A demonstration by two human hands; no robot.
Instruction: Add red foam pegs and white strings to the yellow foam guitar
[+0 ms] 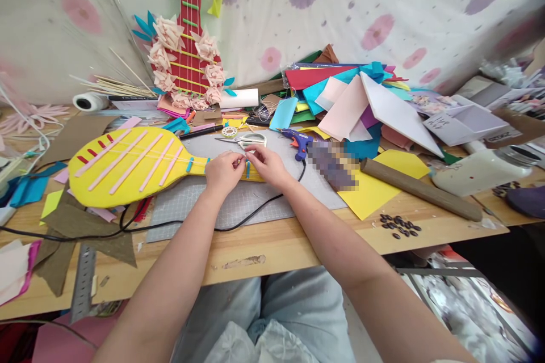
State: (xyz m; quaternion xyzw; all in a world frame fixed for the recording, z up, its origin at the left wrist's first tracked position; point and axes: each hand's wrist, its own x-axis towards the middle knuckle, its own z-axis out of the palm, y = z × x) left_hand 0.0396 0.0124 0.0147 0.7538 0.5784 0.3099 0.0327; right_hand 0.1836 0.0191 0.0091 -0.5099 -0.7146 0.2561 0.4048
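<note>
A yellow foam guitar with pink strips and thin white strings lies flat on a grey cutting mat. My left hand and my right hand meet at its neck, beside small blue fret pieces. Both hands have their fingers pinched together on the neck, on what looks like a thin string or a blue piece; it is too small to name. White-handled scissors lie just behind my hands. A blue glue gun rests to the right, its black cord looping across the mat.
A red guitar with paper flowers leans on the flowered cloth behind. Coloured paper sheets pile at the back right. A brown cardboard tube, dark seeds, a white bottle and a metal ruler lie around the wooden table.
</note>
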